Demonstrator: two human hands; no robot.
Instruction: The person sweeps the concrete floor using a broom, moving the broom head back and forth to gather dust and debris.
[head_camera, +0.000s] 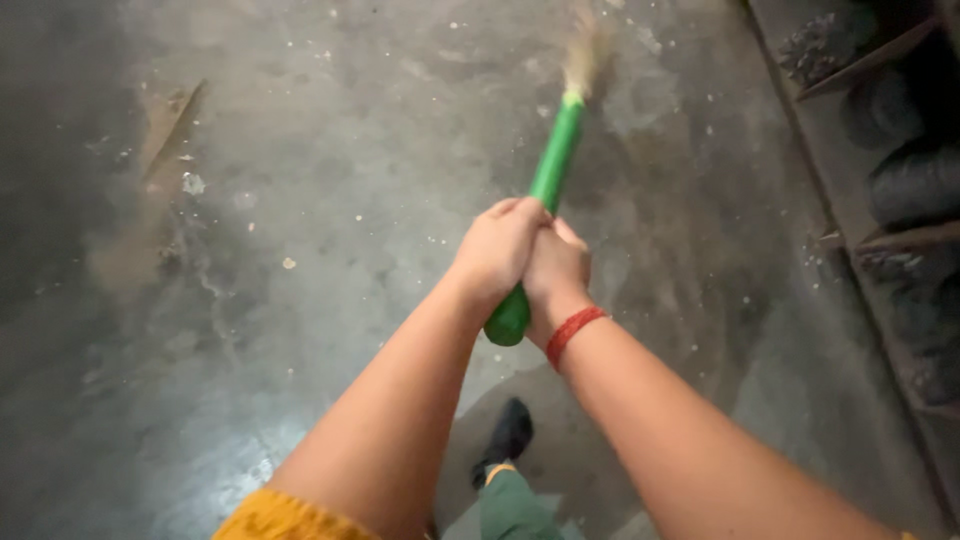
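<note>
A broom with a green handle points away from me over a grey concrete floor; its straw bristles are blurred at the top of the view. My left hand and my right hand are both wrapped around the handle's near end, pressed side by side. The rounded green butt of the handle sticks out below them. A red woven band circles my right wrist.
The floor is speckled with small white bits and has a brown dusty patch at the left. Dark metal shelving with black rolled items lines the right edge. My foot in a dark shoe shows below.
</note>
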